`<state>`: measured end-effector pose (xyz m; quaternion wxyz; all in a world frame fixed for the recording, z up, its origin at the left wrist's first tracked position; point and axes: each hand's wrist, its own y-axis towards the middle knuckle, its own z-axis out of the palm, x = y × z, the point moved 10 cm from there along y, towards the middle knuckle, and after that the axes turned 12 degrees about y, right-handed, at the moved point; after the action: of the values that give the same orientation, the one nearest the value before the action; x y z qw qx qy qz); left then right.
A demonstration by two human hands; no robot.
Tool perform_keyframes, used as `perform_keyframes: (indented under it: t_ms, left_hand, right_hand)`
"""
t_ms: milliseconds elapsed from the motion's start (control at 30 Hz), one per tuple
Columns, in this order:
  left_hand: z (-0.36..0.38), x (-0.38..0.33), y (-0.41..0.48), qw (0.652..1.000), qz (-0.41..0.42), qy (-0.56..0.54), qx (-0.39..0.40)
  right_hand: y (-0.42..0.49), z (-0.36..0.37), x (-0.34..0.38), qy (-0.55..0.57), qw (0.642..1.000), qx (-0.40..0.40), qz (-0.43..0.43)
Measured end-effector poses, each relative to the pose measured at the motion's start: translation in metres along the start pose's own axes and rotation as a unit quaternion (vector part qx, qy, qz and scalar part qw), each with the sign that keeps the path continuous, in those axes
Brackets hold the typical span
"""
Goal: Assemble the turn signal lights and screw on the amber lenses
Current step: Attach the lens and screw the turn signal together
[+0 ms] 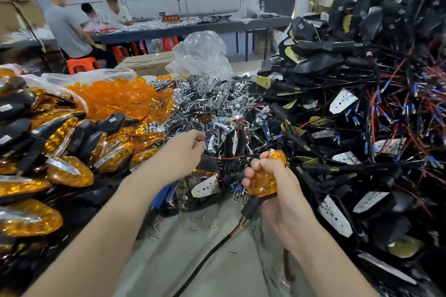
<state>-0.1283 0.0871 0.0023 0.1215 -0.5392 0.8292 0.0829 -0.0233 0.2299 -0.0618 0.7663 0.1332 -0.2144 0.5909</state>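
My right hand grips a turn signal with an amber lens, lens facing up, its black stem and cable trailing down toward me. My left hand reaches forward into the pile of chrome reflector pieces, fingers curled at its edge; whether they pinch anything is hidden. Loose amber lenses are heaped at the back left. Small screws lie scattered on the grey table surface between my arms.
Finished amber signals are stacked on the left. A tall heap of black housings with red and blue wires fills the right. A clear plastic bag and a cardboard box stand behind. Three people sit at a far table.
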Motion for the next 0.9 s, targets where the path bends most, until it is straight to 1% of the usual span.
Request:
perform_keyframes:
  t_ms: [67,100,133,200,267,300,367,433,500,567,667,733,800,900]
  left_hand:
    - [0.006,-0.003,0.001,0.996,0.007,0.066,0.057]
    - [0.005,-0.001,-0.003,0.994,0.009,0.085,0.062]
    - [0.002,0.002,-0.011,0.994,0.010,0.092,0.052]
    - [-0.002,0.013,-0.034,0.997,0.011,0.072,0.016]
    - [0.005,0.023,-0.058,0.998,0.007,0.057,-0.002]
    - [0.011,0.028,-0.067,0.997,-0.001,0.072,-0.007]
    - [0.026,0.033,-0.078,0.990,-0.008,0.137,-0.018]
    - [0.043,0.024,-0.085,0.979,0.022,0.198,-0.037]
    - [0.055,0.015,-0.092,0.972,0.040,0.227,-0.045]
    - [0.060,0.013,-0.098,0.975,0.042,0.212,-0.052]
    - [0.055,0.011,-0.107,0.986,0.063,0.134,-0.080]
    - [0.050,0.010,-0.110,0.986,0.069,0.114,-0.098]
    - [0.048,0.013,-0.107,0.986,0.046,0.121,-0.109]
    - [0.046,0.013,-0.098,0.981,0.021,0.160,-0.111]
  right_hand:
    - [-0.001,0.001,-0.002,-0.003,1.000,0.010,0.009]
    - [-0.001,0.001,-0.002,-0.004,1.000,0.014,0.013]
    - [-0.001,0.001,-0.003,-0.004,1.000,0.017,0.016]
    - [-0.001,0.001,-0.003,0.006,1.000,0.021,0.020]
    - [-0.001,0.002,-0.003,0.011,0.999,0.025,0.022]
    - [-0.001,0.003,-0.004,0.010,0.999,0.028,0.025]
    - [-0.002,0.003,-0.006,0.006,0.999,0.033,0.033]
    - [-0.003,0.003,-0.006,0.000,0.998,0.038,0.040]
    - [-0.005,0.004,-0.006,-0.005,0.998,0.041,0.041]
    - [-0.006,0.004,-0.004,-0.005,0.998,0.042,0.038]
    - [-0.008,0.004,-0.003,-0.003,0.998,0.044,0.036]
    - [-0.008,0.005,-0.003,-0.007,0.998,0.046,0.034]
    - [-0.008,0.006,-0.004,-0.010,0.998,0.047,0.036]
    - [-0.007,0.005,-0.005,-0.013,0.998,0.047,0.039]
